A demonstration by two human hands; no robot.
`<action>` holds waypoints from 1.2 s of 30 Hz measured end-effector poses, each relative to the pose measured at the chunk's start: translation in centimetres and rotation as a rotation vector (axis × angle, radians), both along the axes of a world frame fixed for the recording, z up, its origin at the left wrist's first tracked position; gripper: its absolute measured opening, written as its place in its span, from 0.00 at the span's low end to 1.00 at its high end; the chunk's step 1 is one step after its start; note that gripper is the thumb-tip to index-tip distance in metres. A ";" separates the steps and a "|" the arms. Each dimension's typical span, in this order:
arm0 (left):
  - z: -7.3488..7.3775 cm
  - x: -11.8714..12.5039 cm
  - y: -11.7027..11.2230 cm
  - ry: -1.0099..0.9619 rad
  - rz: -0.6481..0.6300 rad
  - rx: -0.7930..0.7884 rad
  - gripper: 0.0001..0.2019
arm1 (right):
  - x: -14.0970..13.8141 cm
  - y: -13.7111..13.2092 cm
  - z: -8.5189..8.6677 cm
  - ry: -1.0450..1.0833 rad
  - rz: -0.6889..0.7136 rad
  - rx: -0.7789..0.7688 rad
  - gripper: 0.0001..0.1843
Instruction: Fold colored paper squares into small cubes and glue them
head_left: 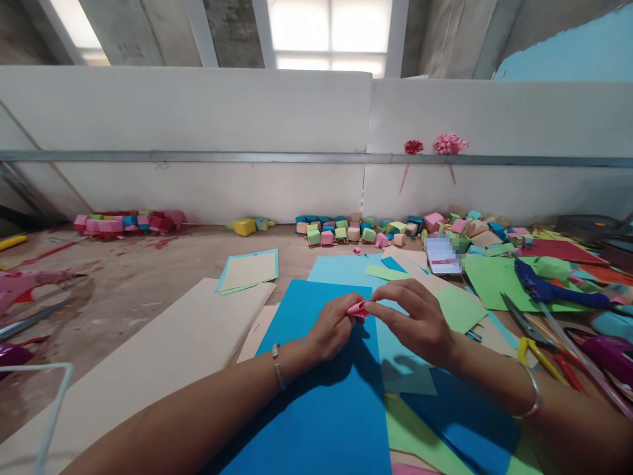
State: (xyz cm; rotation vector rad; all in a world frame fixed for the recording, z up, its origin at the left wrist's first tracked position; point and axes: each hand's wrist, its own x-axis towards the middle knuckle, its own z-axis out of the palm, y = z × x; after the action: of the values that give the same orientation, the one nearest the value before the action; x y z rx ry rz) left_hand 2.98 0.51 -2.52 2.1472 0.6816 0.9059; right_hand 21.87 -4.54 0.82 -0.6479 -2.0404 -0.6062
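Fingers (390,315), left hand (332,328) closed, right hand (420,324) near-closed, on pink paper (359,309)

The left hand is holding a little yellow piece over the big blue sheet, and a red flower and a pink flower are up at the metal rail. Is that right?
Not quite: the little piece in the left hand is pink, not yellow, as the head view shows. The rest is right.

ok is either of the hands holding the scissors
No, the left hand grips the pink paper, the right hand has fingertips at it, and the scissors lie off to the right.
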 end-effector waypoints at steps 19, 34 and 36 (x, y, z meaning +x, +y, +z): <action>0.4 0.0 0.1 0.096 -0.177 0.047 0.08 | 0.7 0.7 1.9 -0.205 0.133 -0.204 0.12; 2.0 0.0 -1.5 -0.214 0.094 0.338 0.06 | 0.7 0.7 1.3 -0.184 0.047 -0.158 0.11; 2.0 0.0 -1.7 -0.217 0.102 0.354 0.05 | 0.7 0.6 1.2 -0.183 0.043 -0.175 0.11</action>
State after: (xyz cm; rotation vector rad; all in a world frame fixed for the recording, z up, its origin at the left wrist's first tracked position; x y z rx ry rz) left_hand 3.03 -1.16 -0.49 2.2847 0.5579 1.3783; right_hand 22.53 -3.92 2.06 -0.6684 -2.2908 -0.4796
